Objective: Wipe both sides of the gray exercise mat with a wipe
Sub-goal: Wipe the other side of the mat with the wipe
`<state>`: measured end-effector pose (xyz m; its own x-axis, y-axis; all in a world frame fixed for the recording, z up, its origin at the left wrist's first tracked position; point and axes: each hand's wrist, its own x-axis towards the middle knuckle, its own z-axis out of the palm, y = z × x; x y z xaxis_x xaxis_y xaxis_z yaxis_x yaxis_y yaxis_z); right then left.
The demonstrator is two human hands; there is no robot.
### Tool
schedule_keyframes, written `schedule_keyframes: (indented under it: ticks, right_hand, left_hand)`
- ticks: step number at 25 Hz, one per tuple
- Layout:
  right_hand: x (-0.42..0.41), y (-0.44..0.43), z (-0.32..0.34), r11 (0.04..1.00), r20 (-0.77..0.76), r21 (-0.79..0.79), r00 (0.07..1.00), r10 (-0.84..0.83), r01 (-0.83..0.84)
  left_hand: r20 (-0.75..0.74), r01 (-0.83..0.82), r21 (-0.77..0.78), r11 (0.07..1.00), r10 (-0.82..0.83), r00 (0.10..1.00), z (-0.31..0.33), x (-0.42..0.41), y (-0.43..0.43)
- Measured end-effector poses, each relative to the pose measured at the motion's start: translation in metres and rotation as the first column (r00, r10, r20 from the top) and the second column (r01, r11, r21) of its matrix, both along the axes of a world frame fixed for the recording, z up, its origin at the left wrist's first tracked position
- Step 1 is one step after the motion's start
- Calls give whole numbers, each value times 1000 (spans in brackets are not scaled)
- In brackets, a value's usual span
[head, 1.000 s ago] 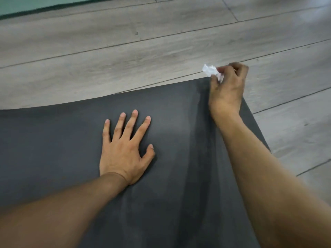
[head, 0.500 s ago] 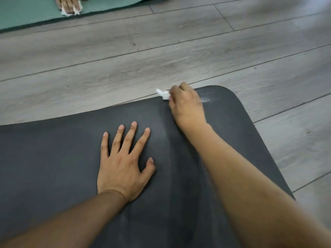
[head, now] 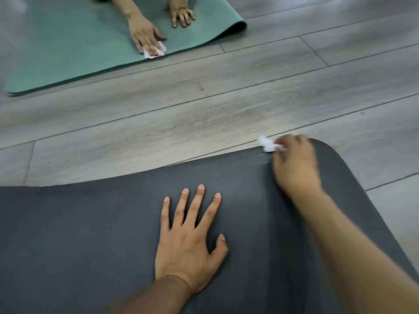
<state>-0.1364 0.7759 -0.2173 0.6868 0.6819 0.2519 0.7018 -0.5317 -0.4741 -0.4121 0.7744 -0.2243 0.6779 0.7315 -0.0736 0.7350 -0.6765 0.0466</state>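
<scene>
While my left hand [head: 188,250] lies palm down on the mat [head: 90,245], its fingers [head: 197,205] straight, spread and released, my right hand [head: 294,164] sits at the mat's far edge, close to the rounded right corner. That hand is blurred, but I can see its fingers curled and grasping a crumpled white wipe [head: 267,145]. The wipe pokes out to the left of the knuckles, right on the line where the mat meets the floor [head: 204,114]. Just beside the wipe the dark gray foam shows a faint pale sheen. The mat lies unrolled across the near part of my view, flat under both forearms, with its far edge running from the left border to that corner. The floor is gray wood-look planks. Well beyond it, at the top of the view, a green mat [head: 68,53] lies on the same floor. Another person's hand [head: 145,35] presses a second wipe [head: 154,51] onto it near its closer edge, and their other hand [head: 182,15] rests flat on the green mat just beside.
</scene>
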Motion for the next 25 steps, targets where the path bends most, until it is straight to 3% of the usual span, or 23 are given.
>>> schedule_keyframes:
  ticks: [1, 3, 4, 5, 6, 8, 10, 12, 13, 15, 17, 18, 20, 21, 23, 24, 25]
  right_hand:
    - [-31, 8, 0, 983, 2, 11, 983, 183, -183]
    - [-90, 12, 2, 839, -25, -28, 839, 543, -544]
    - [-98, 9, 4, 763, -7, -51, 765, 644, -644]
    - [-88, 6, 5, 746, 38, -54, 745, 666, -664]
    - [-62, -2, 5, 808, 73, -55, 805, 589, -587]
    - [5, -25, 6, 977, 87, -64, 974, 209, -204]
    - [56, -53, 11, 982, 15, -61, 984, -179, 180]
    - [41, -51, 12, 956, -35, -48, 956, -292, 291]
    - [12, -40, 11, 981, -48, -17, 980, -195, 195]
    - [-60, -18, 9, 981, -46, 38, 980, 192, -190]
    - [-101, -16, 9, 851, 0, -5, 851, 525, -525]
    - [-91, -17, 8, 821, 38, -23, 820, 571, -570]
    - [-36, -29, 6, 923, 106, -30, 917, 385, -384]
    - [-6, -40, 9, 984, 98, -35, 979, 177, -174]
    - [31, -55, 16, 974, -7, -49, 975, -221, 221]
    - [27, -52, 14, 954, -35, -34, 954, -298, 297]
    - [7, -40, 12, 963, -45, -11, 962, -270, 270]
  left_hand:
    - [-9, 1, 3, 1000, -1, 1000, 1, 0, 0]
    - [-21, 9, 13, 1000, -9, 1000, 0, 1, -1]
    - [-24, 13, 13, 1000, -13, 1000, 0, 1, -1]
    - [-30, 12, 11, 1000, -12, 999, 0, 0, -1]
    - [-34, 8, 10, 1000, -7, 999, 0, -1, -1]
    - [-36, 4, 14, 1000, -3, 999, 1, 0, -2]
    - [-37, -1, 17, 1000, 1, 999, 2, 1, -3]
    - [-44, 0, 17, 1000, 1, 999, 3, 2, -2]
    - [-49, 1, 16, 1000, 0, 999, 2, 2, -2]
    - [-47, 5, 14, 1000, -5, 999, 1, 1, -2]
    - [-34, 14, 10, 1000, -14, 999, 1, 1, -2]
    - [-32, 14, 11, 1000, -14, 999, 1, 1, -2]
    - [-28, 9, 25, 1000, -8, 1000, 2, 1, -1]
    - [-26, 10, 30, 999, -9, 1000, 2, 2, -1]
    - [-17, 12, 29, 1000, -11, 1000, 3, 3, -1]
    - [-17, 12, 28, 1000, -12, 1000, 4, 2, -1]
    - [-21, 14, 25, 1000, -14, 1000, 3, 2, 0]
